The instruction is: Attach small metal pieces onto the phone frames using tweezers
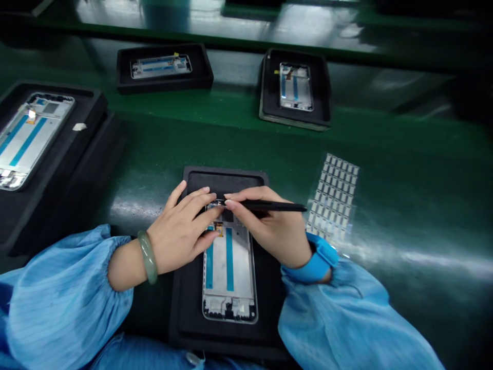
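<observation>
A silver phone frame [241,267] with blue adhesive strips lies in a black foam tray [269,298] in front of me. My left hand [185,226] rests over the frame's upper left part, fingers spread, the fingertips near its top end. In my right hand [273,221] a pair of black tweezers [269,206] is pinched between thumb and fingers. The tweezers' tips point left at the top of the frame, close to my left fingertips. Whether they grip a small part there I cannot tell. A small orange flex cable [219,229] shows beside my left thumb.
To the right lies a clear sheet of small pale stickers [334,192]. Stacked black trays [87,103] with another phone frame [33,133] stand at left. Two more trays, one at back left [125,85] and one at back right [323,97], hold frames on the green bench [404,216].
</observation>
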Demonstrator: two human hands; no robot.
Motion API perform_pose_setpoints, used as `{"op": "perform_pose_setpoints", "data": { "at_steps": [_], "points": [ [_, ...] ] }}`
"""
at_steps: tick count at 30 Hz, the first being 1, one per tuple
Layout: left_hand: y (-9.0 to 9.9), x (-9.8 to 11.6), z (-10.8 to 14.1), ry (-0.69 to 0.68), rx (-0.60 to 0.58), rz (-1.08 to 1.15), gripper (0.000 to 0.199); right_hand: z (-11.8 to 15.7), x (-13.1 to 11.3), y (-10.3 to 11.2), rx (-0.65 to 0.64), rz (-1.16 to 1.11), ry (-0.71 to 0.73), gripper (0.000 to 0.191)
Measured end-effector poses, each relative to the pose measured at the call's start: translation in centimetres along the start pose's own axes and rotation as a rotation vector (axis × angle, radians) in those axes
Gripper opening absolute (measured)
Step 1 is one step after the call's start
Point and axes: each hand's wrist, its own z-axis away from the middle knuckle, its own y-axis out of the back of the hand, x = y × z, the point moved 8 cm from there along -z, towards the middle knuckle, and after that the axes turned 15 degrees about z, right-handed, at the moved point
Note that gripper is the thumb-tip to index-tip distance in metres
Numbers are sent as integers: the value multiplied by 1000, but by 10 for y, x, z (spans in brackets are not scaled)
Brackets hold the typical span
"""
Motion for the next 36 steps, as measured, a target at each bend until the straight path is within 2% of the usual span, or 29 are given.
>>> {"op": "perform_pose_setpoints", "data": {
  "at_steps": [7,15,19,28,36],
  "points": [
    [1,0,-1,12,5,16,33,-1,4,9,86,-15,-48,4],
    [0,-1,0,13,-9,19,35,-1,20,2,59,-278,-170,8],
    [0,-1,0,10,-3,21,34,-3,18,-4,-1,-383,-195,12],
    [0,0,-1,21,-7,10,34,-3,16,-7,-60,-280,-163,11],
    [0,0,-1,23,-4,3,34,-5,7,-3,-4,-74,-57,6]
  ]
}}
